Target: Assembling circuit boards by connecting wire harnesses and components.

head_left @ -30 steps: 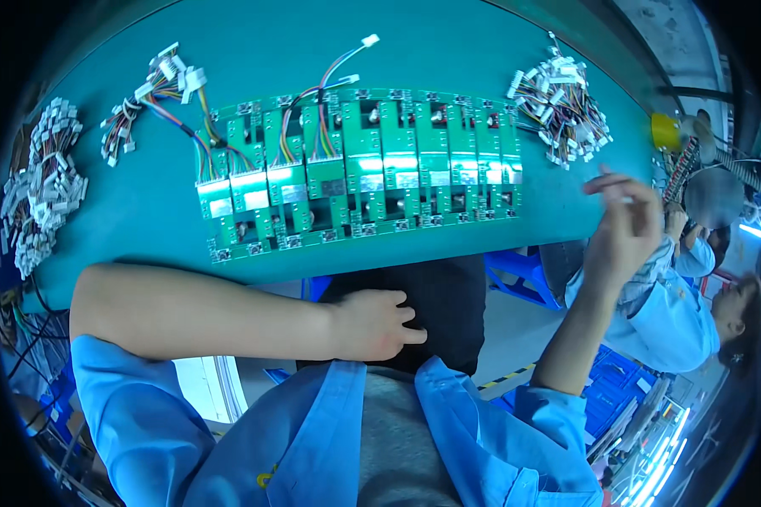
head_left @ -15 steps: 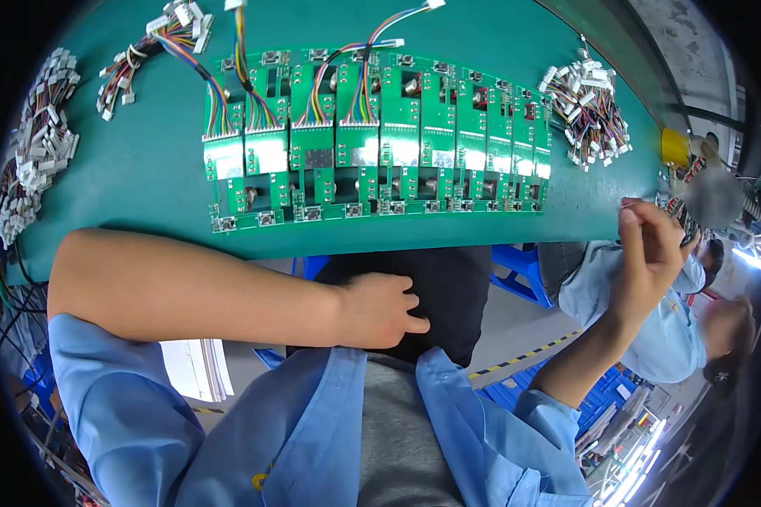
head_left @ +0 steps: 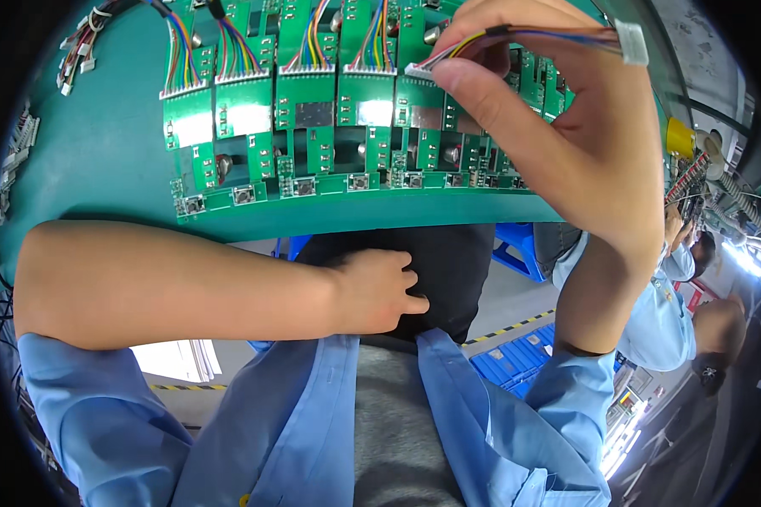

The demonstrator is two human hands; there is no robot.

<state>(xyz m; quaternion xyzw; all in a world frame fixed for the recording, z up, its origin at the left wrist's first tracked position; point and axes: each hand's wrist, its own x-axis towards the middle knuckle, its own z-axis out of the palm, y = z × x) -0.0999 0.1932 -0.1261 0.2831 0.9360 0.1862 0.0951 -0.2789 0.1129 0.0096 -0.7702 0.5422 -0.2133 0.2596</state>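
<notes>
My right hand (head_left: 583, 144) pinches a multicoloured wire harness (head_left: 558, 32) between thumb and fingertips. Its white connector (head_left: 418, 71) lies over the pin row of the fifth board from the left; I cannot tell whether it is seated. The harness's other plug (head_left: 632, 44) sticks out past the knuckles. Beneath lies a panel of joined green circuit boards (head_left: 317, 95). The four boards on the left carry similar harnesses (head_left: 374, 46) in their pin rows. My left hand (head_left: 370, 291) rests on my dark-clothed lap, empty, its fingers loosely bent and apart.
Bundled wire harnesses (head_left: 83, 51) lie at the far left of the green table mat (head_left: 84, 169), with another pile (head_left: 15, 160) at the left rim. At right, a co-worker in a blue sleeve (head_left: 655, 325) sits near a yellow object (head_left: 678, 137) and coiled cables. A blue stool (head_left: 520, 253) stands below the table edge.
My right hand has moved from the table's right edge up and left over the boards, and a wire harness now shows in it. The view has shifted closer to the boards. My left hand stays put.
</notes>
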